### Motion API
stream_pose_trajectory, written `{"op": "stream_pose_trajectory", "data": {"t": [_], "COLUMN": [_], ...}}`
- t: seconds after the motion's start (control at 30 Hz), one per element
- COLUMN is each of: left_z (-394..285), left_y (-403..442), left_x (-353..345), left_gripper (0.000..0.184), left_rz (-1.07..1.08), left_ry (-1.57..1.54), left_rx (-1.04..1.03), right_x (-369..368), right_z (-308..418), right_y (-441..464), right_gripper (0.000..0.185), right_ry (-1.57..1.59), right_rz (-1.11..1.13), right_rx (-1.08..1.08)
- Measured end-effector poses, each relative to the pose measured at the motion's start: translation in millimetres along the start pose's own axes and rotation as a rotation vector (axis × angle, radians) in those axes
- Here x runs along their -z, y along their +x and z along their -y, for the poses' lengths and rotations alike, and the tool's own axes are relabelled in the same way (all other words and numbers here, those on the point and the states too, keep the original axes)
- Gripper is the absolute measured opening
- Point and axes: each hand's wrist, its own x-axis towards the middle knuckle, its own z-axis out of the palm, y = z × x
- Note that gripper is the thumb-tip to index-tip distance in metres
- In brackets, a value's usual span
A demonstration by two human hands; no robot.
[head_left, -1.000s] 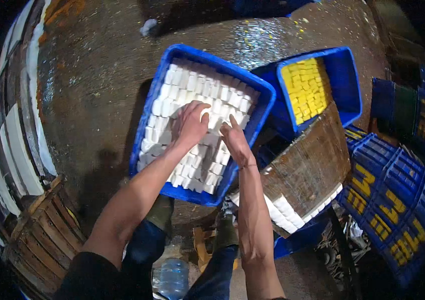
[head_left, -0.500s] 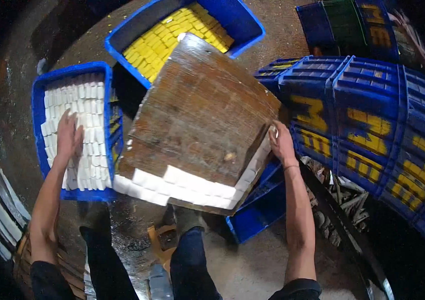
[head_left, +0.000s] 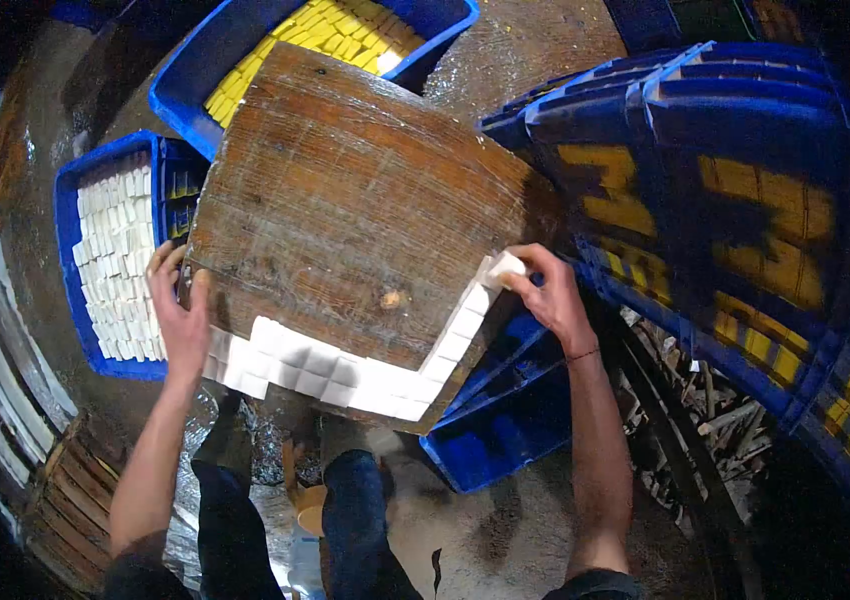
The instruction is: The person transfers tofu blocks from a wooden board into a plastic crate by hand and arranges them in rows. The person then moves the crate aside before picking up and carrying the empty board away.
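A square wooden board (head_left: 345, 210) fills the middle of the view. Small white blocks, tofu-like, line its near edge in rows (head_left: 330, 375), and a single line (head_left: 460, 325) runs up its right side. My right hand (head_left: 548, 300) pinches a white block (head_left: 507, 267) at the upper end of that line. At the board's left edge is my left hand (head_left: 183, 325), thumb and fingers apart, with no block visible between them. Beside it on the left, a blue crate (head_left: 67, 240) holds many upright white blocks (head_left: 120, 265).
Beyond the board stands a blue crate (head_left: 180, 90) of yellow blocks (head_left: 315, 50). Large blue crates (head_left: 685, 200) with yellow lettering rise on the right. Another blue crate (head_left: 495, 450) sits under the board's right side. Scraps of wood (head_left: 730, 430) lie at lower right.
My left hand has left the crate of white blocks and moved right to the board's edge. My right hand has shifted slightly left and down, with a block now visible in its fingers.
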Motion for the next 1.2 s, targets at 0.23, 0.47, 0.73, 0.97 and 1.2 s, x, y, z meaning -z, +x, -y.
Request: {"op": "stream_pose_trajectory", "data": {"t": [0.23, 0.47, 0.73, 0.97, 1.2], "left_z": [-89, -142, -157, -107, -111], "left_y": [-30, -77, -117, -99, -94], "left_x": [-79, -168, -206, -167, -145], "left_gripper": [0.033, 0.035, 0.031, 0.030, 0.041], "left_rz": [0.124, 0.543, 0.471, 0.388, 0.369], "left_ry": [-0.133, -1.014, -1.737, -1.682, -1.636], "left_rx": [-0.061, 0.604, 1.050, 0.953, 0.914], "right_x": [-44, -33, -36, -77, -47], "right_z": [-30, -21, 11, -26, -4], "right_y": [-29, -18, -48, -60, -54], "right_gripper": [0.054, 0.047, 0.041, 0.036, 0.035], "right_ry": [-0.378, 0.183, 0.283, -0.241, 0.155], "right_rz": [-0.059, 0.070, 0.037, -0.142, 0.117], "right_rx": [0.335, 0.040, 0.096, 0.308, -0.008]}}
